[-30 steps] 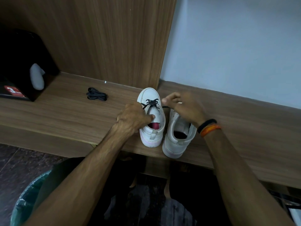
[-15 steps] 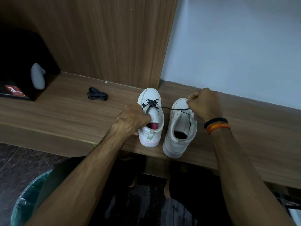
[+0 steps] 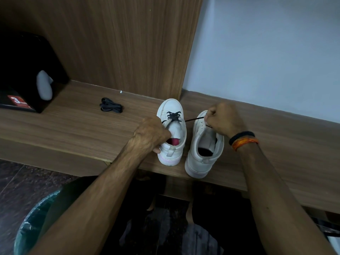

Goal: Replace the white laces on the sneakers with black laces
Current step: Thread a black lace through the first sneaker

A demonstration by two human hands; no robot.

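Two white sneakers stand side by side on a wooden bench, toes pointing away from me. The left sneaker has a black lace threaded through its front eyelets. My left hand grips that shoe's left side at the collar. A strand of the black lace stretches taut to the right, pinched in my right hand, which hovers over the toe of the right sneaker. The right sneaker shows no lace. A spare bundled black lace lies on the bench to the left.
A black box with a red label and a grey object stands at the bench's far left. A wood panel and a pale wall rise behind. A green-lined bin sits on the dark floor at lower left.
My right hand moved from the left shoe's eyelets out to the right, drawing the black lace taut across the right sneaker. My left hand kept its hold on the left shoe.
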